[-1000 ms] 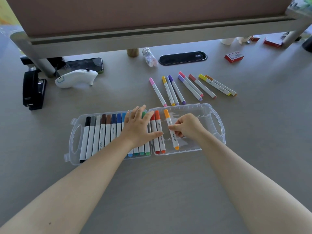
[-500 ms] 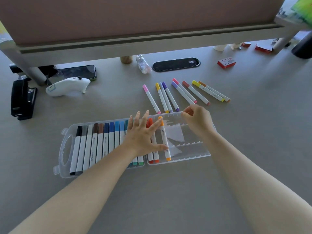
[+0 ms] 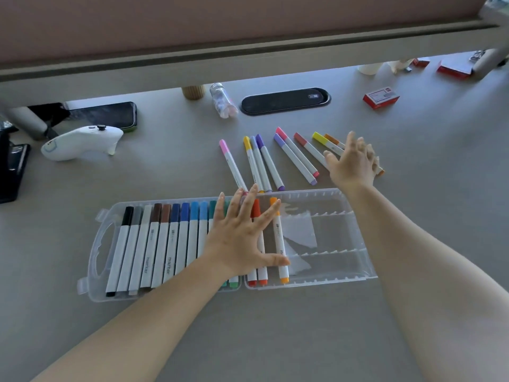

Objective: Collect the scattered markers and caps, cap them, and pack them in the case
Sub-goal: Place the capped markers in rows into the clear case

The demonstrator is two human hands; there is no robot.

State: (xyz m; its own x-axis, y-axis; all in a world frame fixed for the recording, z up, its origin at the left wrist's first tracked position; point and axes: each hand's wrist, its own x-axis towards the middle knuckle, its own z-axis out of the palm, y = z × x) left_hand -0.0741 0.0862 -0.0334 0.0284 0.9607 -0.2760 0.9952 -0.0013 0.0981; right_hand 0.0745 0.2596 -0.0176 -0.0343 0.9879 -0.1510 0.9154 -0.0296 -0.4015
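A clear plastic case (image 3: 355, 274) lies open on the grey desk. Its left half holds a row of capped markers (image 3: 154, 244), from black through blues to greens. My left hand (image 3: 242, 238) rests flat with spread fingers on the green, red and orange markers at the case's middle. An orange-capped marker (image 3: 278, 235) lies just right of that hand. Behind the case several capped markers (image 3: 264, 164) lie loose. My right hand (image 3: 352, 161) hovers open over the rightmost loose ones, partly hiding the yellow marker (image 3: 321, 139) and the orange marker (image 3: 332, 139).
A white controller (image 3: 80, 143), a phone (image 3: 104, 115) and a black stapler (image 3: 11, 166) sit at the left. A small bottle (image 3: 223, 103), a black cable port (image 3: 285, 101) and a red box (image 3: 381, 98) lie at the back under a raised shelf (image 3: 248, 51).
My right hand let go of the orange-capped marker in the case and moved back and right to the loose markers. My left hand stayed on the packed markers.
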